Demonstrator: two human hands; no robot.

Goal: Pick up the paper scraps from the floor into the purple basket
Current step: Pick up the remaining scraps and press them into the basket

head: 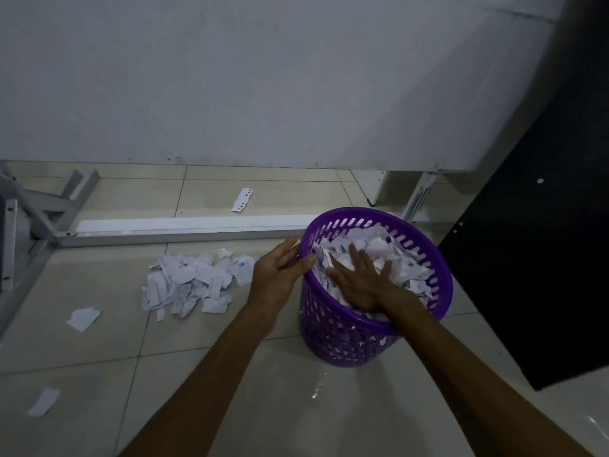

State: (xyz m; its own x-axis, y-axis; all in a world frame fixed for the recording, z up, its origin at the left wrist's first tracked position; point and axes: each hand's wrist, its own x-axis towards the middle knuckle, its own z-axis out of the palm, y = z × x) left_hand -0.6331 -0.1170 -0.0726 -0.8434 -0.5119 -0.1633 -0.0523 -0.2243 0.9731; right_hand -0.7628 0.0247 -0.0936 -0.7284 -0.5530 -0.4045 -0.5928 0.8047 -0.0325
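The purple basket (333,328) stands on the tiled floor at centre right, filled nearly to the rim with white paper scraps (400,258). My right hand (361,282) lies flat inside it, fingers straight, pressing on the scraps. My left hand (280,270) rests against the basket's left rim with fingers extended, thumb at the edge. A pile of paper scraps (192,280) lies on the floor left of the basket. Single scraps lie further off: one (83,318) at left, one (44,401) at lower left, a punched strip (242,199) beyond the metal bar.
A grey metal frame bar (178,234) runs across the floor behind the pile, joined to a leg frame (39,209) at the left. A large white panel (263,77) fills the upper view. A black panel (540,258) stands right of the basket.
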